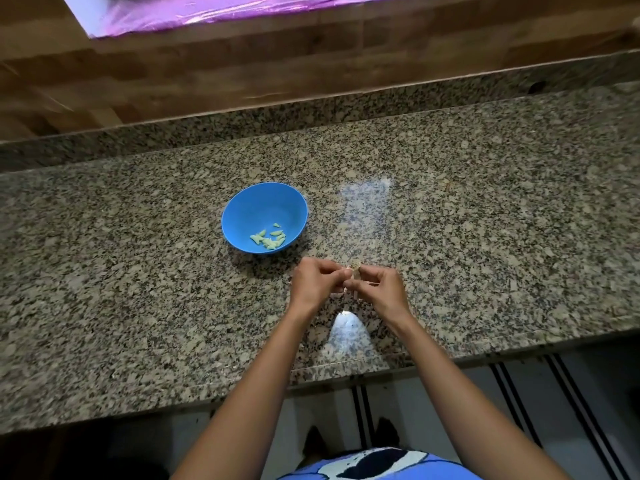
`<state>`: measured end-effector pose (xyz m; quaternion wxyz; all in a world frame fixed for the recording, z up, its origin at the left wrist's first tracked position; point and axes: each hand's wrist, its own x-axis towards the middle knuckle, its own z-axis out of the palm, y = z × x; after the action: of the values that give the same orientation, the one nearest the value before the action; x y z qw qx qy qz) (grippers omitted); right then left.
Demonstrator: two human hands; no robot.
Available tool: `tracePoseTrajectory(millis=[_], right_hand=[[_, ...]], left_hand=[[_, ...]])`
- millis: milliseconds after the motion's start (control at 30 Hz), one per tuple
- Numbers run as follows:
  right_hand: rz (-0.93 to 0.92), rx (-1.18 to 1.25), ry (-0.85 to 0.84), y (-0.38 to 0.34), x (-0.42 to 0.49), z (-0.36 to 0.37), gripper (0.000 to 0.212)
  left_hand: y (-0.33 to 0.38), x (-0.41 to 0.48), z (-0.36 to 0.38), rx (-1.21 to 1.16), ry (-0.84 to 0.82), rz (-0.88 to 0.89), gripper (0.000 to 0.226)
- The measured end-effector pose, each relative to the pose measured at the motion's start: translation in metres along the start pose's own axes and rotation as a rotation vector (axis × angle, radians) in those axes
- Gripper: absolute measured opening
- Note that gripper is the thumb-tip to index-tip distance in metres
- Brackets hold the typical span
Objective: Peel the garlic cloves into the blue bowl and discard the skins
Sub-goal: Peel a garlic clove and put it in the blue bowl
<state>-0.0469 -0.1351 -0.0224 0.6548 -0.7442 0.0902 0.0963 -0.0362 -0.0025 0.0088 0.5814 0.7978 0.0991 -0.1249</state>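
Both hands, left hand (313,282) and right hand (375,287), pinch one garlic clove (352,270) above the desk (485,220). Best to strip its skin fully, then drop it in the blue bowl (242,209) at ten o'clock.

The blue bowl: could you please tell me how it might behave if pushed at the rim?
The bowl looks like plastic holding few cloves, so probably light. On the glossy counter it would likely slide. Its sides narrow toward the base, so a rim push might tip it.

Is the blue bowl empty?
No, a little heap of pale peeled garlic cloves lies at the bottom of the blue bowl.
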Motion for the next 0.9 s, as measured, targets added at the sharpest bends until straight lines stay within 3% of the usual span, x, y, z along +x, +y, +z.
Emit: tracePoseTrajectory(millis=[67,100,167,200,267,300,367,433,500,600,667,733,800,900], right_hand=[[-0.026,-0.05,0.027,0.002,0.0,0.003,0.029],[-0.03,-0.065,0.041,0.002,0.0,0.005,0.039],[-0.014,-0.014,0.043,-0.002,0.001,0.006,0.06],[0.003,0.035,0.032,-0.003,0.002,0.006,0.057],[0.018,0.019,0.024,-0.005,0.005,0.005,0.032],[0.004,-0.089,0.05,-0.003,0.005,0.003,0.025],[-0.033,-0.441,0.122,0.004,0.006,-0.006,0.018],[-0.053,-0.746,0.192,0.013,0.007,-0.015,0.012],[-0.044,-0.86,0.23,0.018,0.007,-0.021,0.024],[-0.011,-0.942,0.209,0.018,0.006,-0.023,0.05],[-0.052,-1.017,0.294,0.014,0.001,-0.019,0.062],[-0.231,-0.913,0.425,0.009,-0.005,-0.009,0.058],[-0.299,-0.661,0.346,0.005,-0.012,0.005,0.046],[-0.047,-0.375,0.142,0.003,-0.016,0.023,0.035]], left_hand=[[-0.002,-0.002,0.003,0.137,0.078,0.065,0.006],[-0.003,-0.004,0.005,0.188,0.113,0.094,0.005],[-0.005,-0.003,0.003,0.061,0.107,0.078,0.005],[-0.005,-0.002,0.001,-0.115,0.063,0.003,0.006],[-0.009,0.0,-0.009,-0.434,-0.01,-0.189,0.012],[-0.014,0.002,-0.014,-0.46,0.005,-0.247,0.015],[-0.029,0.005,-0.021,-0.25,0.091,-0.223,0.016],[-0.04,0.006,-0.025,0.194,0.143,-0.056,0.011],[-0.042,0.004,-0.025,0.549,0.12,0.083,0.01],[-0.042,-0.002,-0.017,0.605,0.057,0.141,0.013],[-0.045,-0.005,-0.013,0.547,0.072,0.142,0.014],[-0.045,-0.004,-0.014,0.507,0.132,0.106,0.011],[-0.043,0.001,-0.015,0.532,0.154,0.045,0.002],[-0.036,0.007,-0.015,0.492,-0.036,-0.11,0.008]])
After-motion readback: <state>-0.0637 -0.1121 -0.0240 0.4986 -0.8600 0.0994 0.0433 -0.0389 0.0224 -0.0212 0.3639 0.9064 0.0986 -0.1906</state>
